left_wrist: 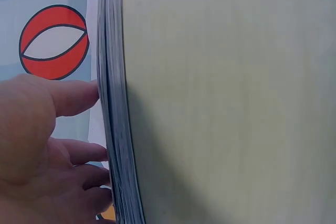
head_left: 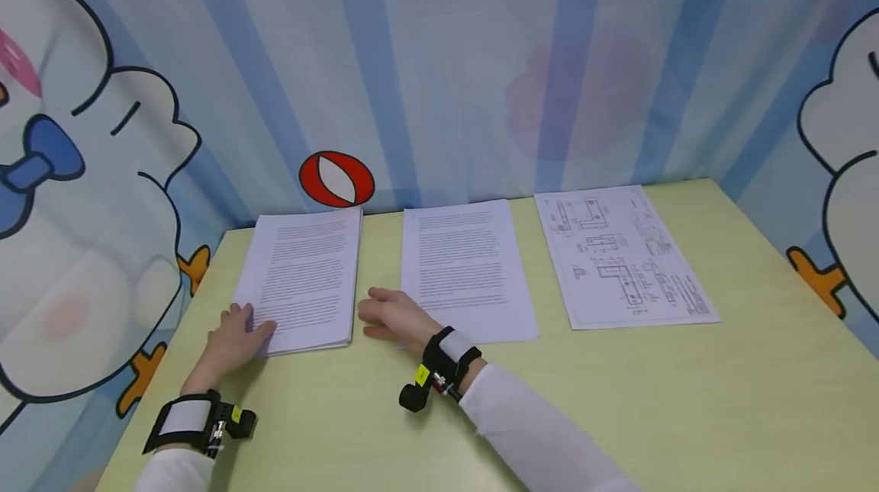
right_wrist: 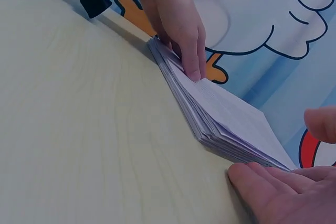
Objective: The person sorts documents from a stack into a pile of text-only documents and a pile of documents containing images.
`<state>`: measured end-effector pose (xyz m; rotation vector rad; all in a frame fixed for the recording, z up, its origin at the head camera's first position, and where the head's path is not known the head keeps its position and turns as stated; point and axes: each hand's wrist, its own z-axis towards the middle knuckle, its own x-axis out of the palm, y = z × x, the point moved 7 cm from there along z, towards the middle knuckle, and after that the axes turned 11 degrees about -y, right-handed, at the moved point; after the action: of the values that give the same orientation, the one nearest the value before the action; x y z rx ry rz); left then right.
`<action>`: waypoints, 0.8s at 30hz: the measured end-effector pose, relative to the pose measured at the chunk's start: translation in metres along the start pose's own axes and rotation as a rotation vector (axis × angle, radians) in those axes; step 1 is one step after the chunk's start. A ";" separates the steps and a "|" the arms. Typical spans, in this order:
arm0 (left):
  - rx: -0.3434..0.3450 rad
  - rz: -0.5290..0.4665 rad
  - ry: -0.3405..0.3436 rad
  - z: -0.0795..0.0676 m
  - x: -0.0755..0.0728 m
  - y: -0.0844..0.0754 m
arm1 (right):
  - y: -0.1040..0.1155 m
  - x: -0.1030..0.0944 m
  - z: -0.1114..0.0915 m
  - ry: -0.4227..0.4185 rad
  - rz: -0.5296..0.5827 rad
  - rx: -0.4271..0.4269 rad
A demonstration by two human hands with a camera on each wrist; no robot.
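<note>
A stack of printed paper [head_left: 309,278] lies on the left part of the table, and its layered edges show in the left wrist view. My left hand [head_left: 230,343] rests at the stack's near left corner, thumb over the top sheet and the other fingers along the left side. Beside the stack's right edge is my right hand [head_left: 398,316], fingers extended and thumb raised, holding nothing. In the right wrist view its fingertips [right_wrist: 239,171] are right at the stack's edge. Part of that hand overlaps the lower left of a second printed page [head_left: 467,271].
A sheet with technical drawings [head_left: 618,263] lies to the right on the pale yellow table [head_left: 687,400]. Behind the table hangs a blue striped curtain [head_left: 453,80] with cartoon figures, close to the papers' far edges. Both wrists wear strapped cameras.
</note>
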<state>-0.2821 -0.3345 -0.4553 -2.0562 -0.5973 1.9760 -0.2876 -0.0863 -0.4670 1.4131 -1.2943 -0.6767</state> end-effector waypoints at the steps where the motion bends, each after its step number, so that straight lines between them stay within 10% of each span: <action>1: 0.010 0.003 0.000 -0.001 0.001 -0.001 | -0.001 0.002 0.001 0.004 0.021 0.007; 24: 0.075 -0.022 -0.071 -0.004 0.008 -0.037 | -0.003 0.007 0.014 -0.081 0.037 -0.044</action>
<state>-0.2827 -0.2970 -0.4463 -1.9345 -0.5488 2.0346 -0.2980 -0.0976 -0.4719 1.3342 -1.3575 -0.7396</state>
